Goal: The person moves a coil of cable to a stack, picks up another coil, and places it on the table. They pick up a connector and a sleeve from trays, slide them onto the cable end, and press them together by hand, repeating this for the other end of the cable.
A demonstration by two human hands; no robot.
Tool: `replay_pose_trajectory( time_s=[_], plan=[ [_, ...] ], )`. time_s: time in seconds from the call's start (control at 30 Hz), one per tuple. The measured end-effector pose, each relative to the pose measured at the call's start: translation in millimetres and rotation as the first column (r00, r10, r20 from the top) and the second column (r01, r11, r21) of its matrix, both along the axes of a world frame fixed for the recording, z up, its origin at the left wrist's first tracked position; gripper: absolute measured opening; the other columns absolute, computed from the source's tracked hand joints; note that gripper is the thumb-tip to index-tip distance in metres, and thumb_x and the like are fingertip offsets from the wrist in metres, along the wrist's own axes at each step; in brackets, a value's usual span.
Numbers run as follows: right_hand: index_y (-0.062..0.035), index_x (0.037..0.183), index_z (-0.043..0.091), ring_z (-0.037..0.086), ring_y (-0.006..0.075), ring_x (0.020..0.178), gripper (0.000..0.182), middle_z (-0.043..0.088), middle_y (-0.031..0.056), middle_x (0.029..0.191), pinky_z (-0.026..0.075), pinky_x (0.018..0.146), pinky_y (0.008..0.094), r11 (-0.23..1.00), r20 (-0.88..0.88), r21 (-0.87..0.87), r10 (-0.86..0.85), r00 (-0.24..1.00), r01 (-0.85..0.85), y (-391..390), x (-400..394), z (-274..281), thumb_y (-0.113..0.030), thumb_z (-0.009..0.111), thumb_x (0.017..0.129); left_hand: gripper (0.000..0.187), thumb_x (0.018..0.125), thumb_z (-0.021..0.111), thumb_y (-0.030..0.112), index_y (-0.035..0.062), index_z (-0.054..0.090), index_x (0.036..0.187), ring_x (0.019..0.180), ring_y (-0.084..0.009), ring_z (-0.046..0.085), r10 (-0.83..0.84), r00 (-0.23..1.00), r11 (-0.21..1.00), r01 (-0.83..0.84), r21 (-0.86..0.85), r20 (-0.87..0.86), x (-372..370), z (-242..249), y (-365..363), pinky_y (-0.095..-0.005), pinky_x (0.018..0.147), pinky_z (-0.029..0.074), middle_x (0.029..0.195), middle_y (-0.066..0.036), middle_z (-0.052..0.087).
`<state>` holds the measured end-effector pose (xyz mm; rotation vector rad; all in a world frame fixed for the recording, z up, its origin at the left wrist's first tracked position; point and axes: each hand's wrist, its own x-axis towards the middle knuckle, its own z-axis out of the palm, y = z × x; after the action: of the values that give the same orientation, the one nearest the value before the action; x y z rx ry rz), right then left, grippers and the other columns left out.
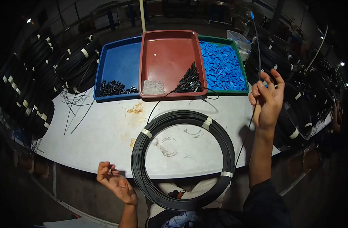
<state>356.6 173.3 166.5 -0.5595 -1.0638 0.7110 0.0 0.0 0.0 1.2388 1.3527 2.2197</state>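
A coil of black cable (138,159), bound with several white tape bands, lies on the table and overhangs its front edge toward my lap. My right hand (268,100) is raised right of the coil, its fingers pinching one end of the cable. From that hand the cable end (258,41) rises to a blue tip (252,15); below, it runs down to the coil's right side. Left of the coil, my left hand (119,185) hovers by the table edge with fingers loosely bent and apart, nothing visible in it. Another loose cable end loops near the trays.
On the white table (105,133) stand a blue tray (121,57) with black pieces, a red tray (168,45) with clear and black pieces, and a green tray (239,60) full of blue pieces (223,68). Taped cable coils (77,62) are stacked on both sides.
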Motion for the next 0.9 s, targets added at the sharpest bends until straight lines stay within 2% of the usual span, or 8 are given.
replay_pose_trajectory(
  time_s=[0.1, 0.2, 0.43, 0.5, 0.63, 0.73, 0.8, 0.9],
  plan=[
    [-0.0028, 0.137, 0.035, 0.055, 0.0102, 0.071, 0.047, 0.051, 0.0147, 0.117, 0.046, 0.048, 0.0224, 0.999, 0.049, 0.014, 0.036, 0.998, -0.037, 8.8, -23.2, 19.2, 0.005, 0.056, 0.096, 0.06, 0.083, 0.069, 0.03, 0.0092, 0.044, 0.133, 0.124, -0.0259, 0.043, -0.002, 0.963, 0.998, 0.017, 0.053, -0.27, 0.2, 48.0, 27.1, -0.0449, 0.105, 0.035, 0.135, -0.016, 0.041],
    [-0.0013, 0.125, 0.048, 0.055, 0.0078, 0.07, 0.03, 0.058, 0.011, 0.11, 0.046, 0.053, 0.0211, 0.993, 0.296, -0.004, 0.114, 0.948, -0.118, 17.9, -43.8, 25.7, 0.003, 0.056, 0.097, 0.057, 0.083, 0.073, 0.024, 0.0105, 0.046, 0.131, 0.127, -0.0317, 0.043, 0.136, 0.632, 0.978, 0.035, 0.204, -0.763, 0.4, 92.3, 54.2, -0.0473, 0.107, 0.035, 0.136, -0.018, 0.041],
    [0.0043, 0.11, 0.056, 0.07, 0.0324, 0.087, 0.027, 0.067, 0.0204, 0.097, 0.055, 0.078, 0.0388, 0.955, 0.839, 0.131, 0.037, 0.543, -0.267, 25.1, -93.6, -16.1, 0.009, 0.05, 0.084, 0.05, 0.086, 0.078, 0.027, 0.0259, 0.06, 0.133, 0.13, -0.0282, 0.049, 0.4, 0.167, 0.917, -0.084, 0.391, -0.901, 32.9, 140.1, 101.4, -0.0417, 0.103, 0.034, 0.139, -0.008, 0.056],
    [0.0016, 0.112, 0.06, 0.065, 0.0165, 0.076, 0.025, 0.067, 0.0122, 0.096, 0.05, 0.069, 0.0276, 0.942, 0.829, 0.169, 0.025, 0.559, -0.292, 34.4, -91.9, -35.3, 0.007, 0.057, 0.087, 0.063, 0.084, 0.08, 0.028, 0.0172, 0.054, 0.14, 0.133, -0.0316, 0.049, 0.217, -0.009, 0.963, -0.164, 0.216, -0.976, 28.4, 144.7, 112.8, -0.0467, 0.105, 0.034, 0.145, -0.011, 0.053],
    [0.0015, 0.115, 0.059, 0.067, 0.0182, 0.074, 0.027, 0.068, 0.012, 0.097, 0.052, 0.067, 0.0295, 0.949, 0.835, 0.037, 0.143, 0.532, -0.313, 33.1, -81.9, -41.1, 0.006, 0.057, 0.088, 0.06, 0.08, 0.08, 0.01, 0.012, 0.059, 0.137, 0.105, -0.0297, 0.069, -0.267, 0.283, 0.964, 0.066, -0.259, -0.921, 12.4, 120.4, 136.6, -0.0427, 0.087, 0.051, 0.129, -0.013, 0.065],
    [0.0023, 0.117, 0.058, 0.069, 0.0221, 0.086, 0.028, 0.068, 0.0143, 0.103, 0.054, 0.077, 0.0346, 0.957, 0.865, 0.014, 0.133, 0.484, -0.288, 35.3, -74.9, -45.9, 0.004, 0.061, 0.088, 0.045, 0.083, 0.072, -0.005, 0.0066, 0.066, 0.125, 0.079, -0.0289, 0.073, -0.353, 0.367, 0.931, 0.229, -0.284, -0.86, 8.5, 101.4, 149.3, -0.0363, 0.07, 0.059, 0.113, -0.016, 0.071],
    [0.0016, 0.12, 0.059, 0.067, 0.0268, 0.102, 0.032, 0.067, 0.0173, 0.111, 0.051, 0.092, 0.04, 0.891, 0.833, 0.43, -0.328, 0.445, -0.147, 40.8, -71.1, -45.9, -0.001, 0.064, 0.088, 0.038, 0.084, 0.068, -0.009, 0.0052, 0.069, 0.12, 0.074, -0.027, 0.073, -0.329, 0.342, 0.938, 0.231, -0.26, -0.88, 9.0, 102.0, 152.2, -0.0334, 0.067, 0.06, 0.11, -0.016, 0.072],
    [0.0015, 0.123, 0.059, 0.062, 0.0303, 0.117, 0.038, 0.066, 0.0189, 0.119, 0.044, 0.104, 0.0431, 0.941, 0.844, 0.336, -0.324, 0.428, 0.049, 50.7, -44.1, -42.2, -0.007, 0.069, 0.088, 0.032, 0.087, 0.064, -0.012, 0.0035, 0.073, 0.114, 0.071, -0.023, 0.073, -0.285, 0.339, 0.948, 0.238, -0.212, -0.897, 7.5, 100.0, 160.6, -0.0294, 0.063, 0.061, 0.108, -0.015, 0.073]
  ],
)
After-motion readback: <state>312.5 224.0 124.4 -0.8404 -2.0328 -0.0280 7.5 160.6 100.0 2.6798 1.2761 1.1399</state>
